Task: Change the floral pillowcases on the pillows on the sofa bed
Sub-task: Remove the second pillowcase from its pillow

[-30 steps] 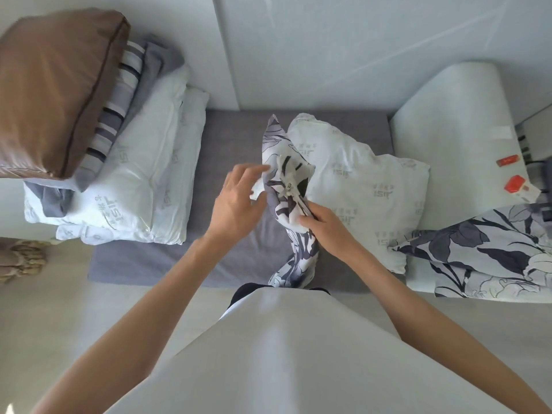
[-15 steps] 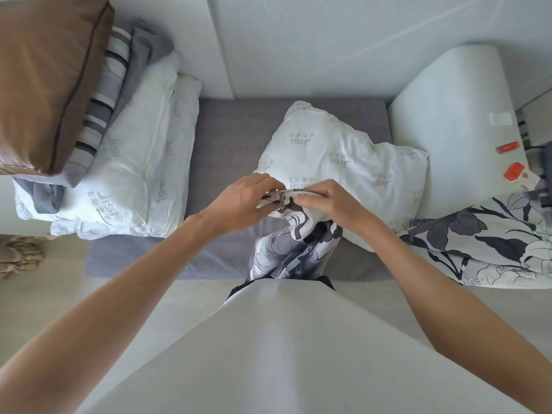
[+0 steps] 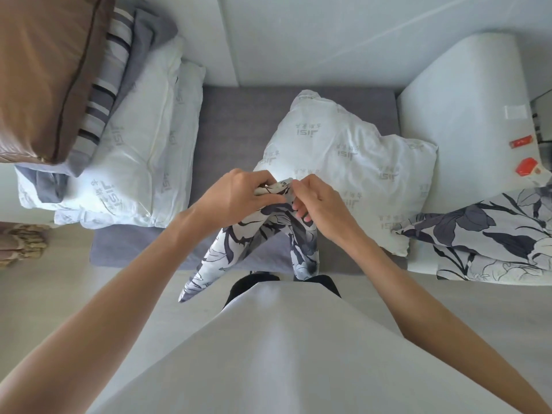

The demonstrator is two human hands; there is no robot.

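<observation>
A floral pillowcase, white with grey-blue leaves, hangs in two strands from my hands over the sofa bed's front edge. My left hand grips its bunched top edge from the left. My right hand pinches the same edge from the right, fingers curled into the cloth. Just behind my hands lies a bare white pillow with grey printed logos on the grey sofa bed. A second floral pillowcase lies spread at the right.
Two bare white pillows are stacked at the left under grey and striped folded cloth and a brown cushion. A white armrest stands at the right with small red items beyond it. Light floor lies below.
My left hand came in and took hold of the floral pillowcase beside my right hand. The pillowcase came off the pillow and now hangs down in two strands.
</observation>
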